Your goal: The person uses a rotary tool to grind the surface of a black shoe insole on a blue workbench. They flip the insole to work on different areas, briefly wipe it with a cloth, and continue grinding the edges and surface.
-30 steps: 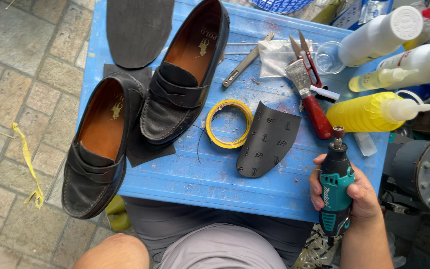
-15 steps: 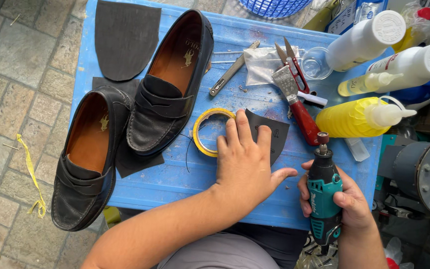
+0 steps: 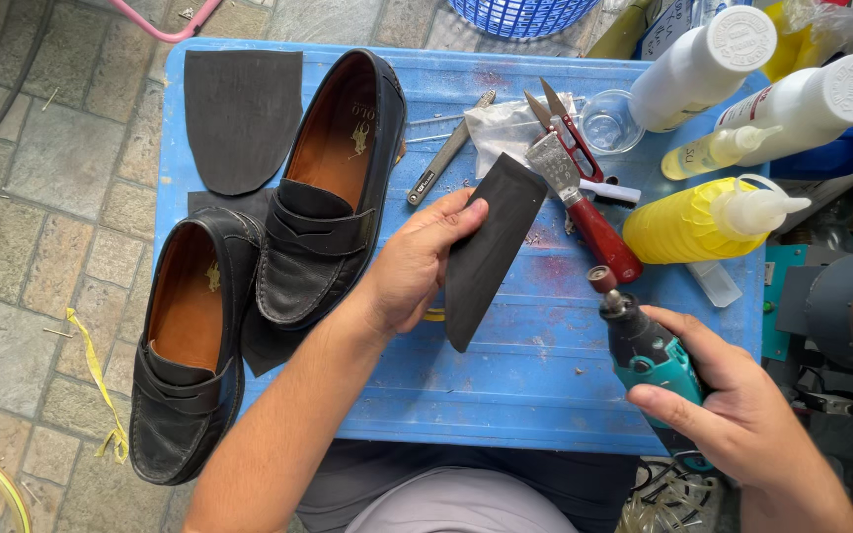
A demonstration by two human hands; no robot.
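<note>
A: Sole piece (image 3: 486, 252), dark, tapered. Where is it?

B: Lifted off the blue tabletop (image 3: 545, 395), held over its middle. Left hand (image 3: 412, 266) has it by the left edge, thumb on the upper face, fingers behind; grip clamped on it.

A: Right hand?

B: Right hand (image 3: 733, 415) low at the near right edge, grip closed round a teal rotary tool (image 3: 644, 345). Tool's tip points up-left toward the piece, apart from it.

A: Beyond the hands?

B: Two black loafers: one (image 3: 333, 188) lying on the tabletop just left of the left hand, the other (image 3: 190, 345) overhanging the left edge. A second dark sole (image 3: 241, 118) at the far left corner. A yellow sliver under the left hand, possibly a tape roll; mostly hidden.

A: Far side?

B: Red-handled scraper (image 3: 584, 207), snips (image 3: 570, 133), a metal tool (image 3: 446, 148), a small clear cup (image 3: 609, 120). Right of those a yellow bottle (image 3: 693, 222) and two white bottles (image 3: 703, 64).
</note>
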